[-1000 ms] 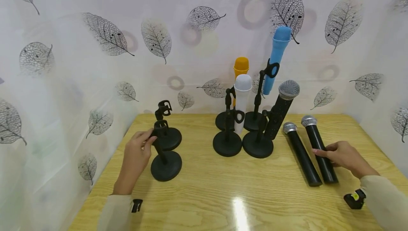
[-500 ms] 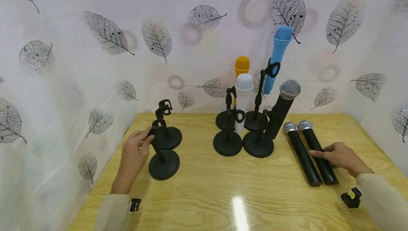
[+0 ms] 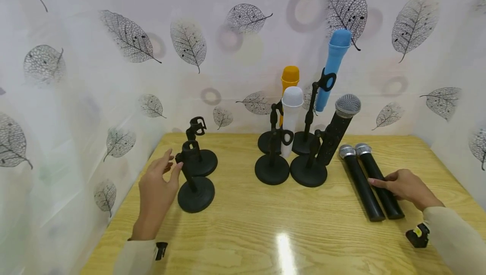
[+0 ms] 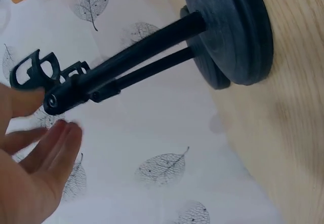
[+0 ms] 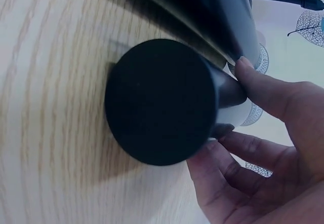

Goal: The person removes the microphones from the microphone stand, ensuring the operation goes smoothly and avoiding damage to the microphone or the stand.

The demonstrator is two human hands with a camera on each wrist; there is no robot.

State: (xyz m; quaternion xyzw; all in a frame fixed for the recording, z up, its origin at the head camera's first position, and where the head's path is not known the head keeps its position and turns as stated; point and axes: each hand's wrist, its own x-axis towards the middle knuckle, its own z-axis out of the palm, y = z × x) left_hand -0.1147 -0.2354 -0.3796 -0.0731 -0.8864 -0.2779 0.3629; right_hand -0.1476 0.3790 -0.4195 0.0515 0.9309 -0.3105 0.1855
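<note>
Beside the clip of the front-left black microphone stand (image 3: pixel 195 195), my left hand (image 3: pixel 155 188) has its fingers spread. In the left wrist view the fingertips are off the stand's joint, while the thumb is close to the clip; whether it touches is unclear. A second stand (image 3: pixel 206 163) with a bare clip is just behind. At the right, my right hand (image 3: pixel 408 187) grips a black microphone (image 3: pixel 373 165) with a silver head, thumb on one side and fingers on the other, as it lies on the table. Another black microphone (image 3: pixel 360 186) lies alongside it.
Several stands hold microphones at the back: white (image 3: pixel 291 110), orange (image 3: pixel 290 74), light blue (image 3: pixel 335 62) and black with a silver head (image 3: pixel 338 129). They stand close together on the wooden table (image 3: pixel 243 224). A leaf-patterned curtain (image 3: pixel 243 55) surrounds the table behind and at the sides.
My left hand shifted the front-left stand slightly left, then let go and spread its fingers. The right-hand microphone's head swung left against its neighbour; my right hand still grips it.
</note>
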